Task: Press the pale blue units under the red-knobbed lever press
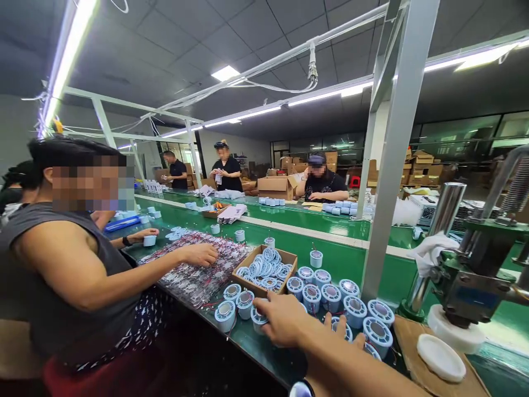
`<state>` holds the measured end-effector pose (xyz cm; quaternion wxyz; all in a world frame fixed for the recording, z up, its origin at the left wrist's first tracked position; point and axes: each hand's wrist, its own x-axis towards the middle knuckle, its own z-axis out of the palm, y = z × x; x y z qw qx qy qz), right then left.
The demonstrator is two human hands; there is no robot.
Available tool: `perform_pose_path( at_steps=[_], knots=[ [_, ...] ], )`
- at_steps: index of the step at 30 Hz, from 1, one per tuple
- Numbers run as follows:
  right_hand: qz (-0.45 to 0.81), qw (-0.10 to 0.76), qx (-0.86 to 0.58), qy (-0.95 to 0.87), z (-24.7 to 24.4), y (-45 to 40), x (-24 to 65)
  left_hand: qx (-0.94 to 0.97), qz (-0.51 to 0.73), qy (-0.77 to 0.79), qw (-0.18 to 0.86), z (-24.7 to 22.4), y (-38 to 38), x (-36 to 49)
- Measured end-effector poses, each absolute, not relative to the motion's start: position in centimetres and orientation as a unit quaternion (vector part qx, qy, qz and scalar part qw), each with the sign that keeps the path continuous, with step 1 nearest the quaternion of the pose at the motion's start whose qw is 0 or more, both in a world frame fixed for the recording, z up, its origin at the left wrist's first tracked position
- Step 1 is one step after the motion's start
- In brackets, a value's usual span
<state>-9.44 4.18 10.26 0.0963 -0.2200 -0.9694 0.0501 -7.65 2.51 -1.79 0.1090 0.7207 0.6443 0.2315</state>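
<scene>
My right hand (283,320) reaches left across my left arm, its thumb and fingers around a light blue round housing (259,315) on the green bench. Under my right forearm, my left hand (341,329) shows only spread fingertips, touching the tops of blue housings; its palm is hidden. More blue housings with grey round centres (331,293) and thin red wires stand in a group to the right. Two others (225,311) stand left of my right hand. Behind it, a cardboard box (289,272) holds many blue rings.
A co-worker's arm (136,278) at the left reaches over a spread of wired metal parts (202,270). A metal post (382,220) rises behind the housings. At the right stands a press (475,286), with a white disc (441,357) on cardboard.
</scene>
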Motion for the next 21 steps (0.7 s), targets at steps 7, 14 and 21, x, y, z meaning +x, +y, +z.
perform_pose_path(
  at_steps=[7, 14, 21],
  knots=[
    [0.049, 0.064, -0.261, -0.962, 6.5, 3.6, -13.1, 0.745, 0.177, 0.631, 0.12, -2.4, 4.2, -7.8],
    [0.092, 0.153, -0.336, -0.925, 8.0, 5.2, -3.4, 0.764, 0.198, 0.61, 0.067, -0.1, 0.9, -8.8],
    [0.114, 0.069, -0.383, -0.914, 2.3, 4.9, 8.5, 0.699, 0.173, 0.681, -0.13, 1.9, 1.1, -12.4]
  ],
)
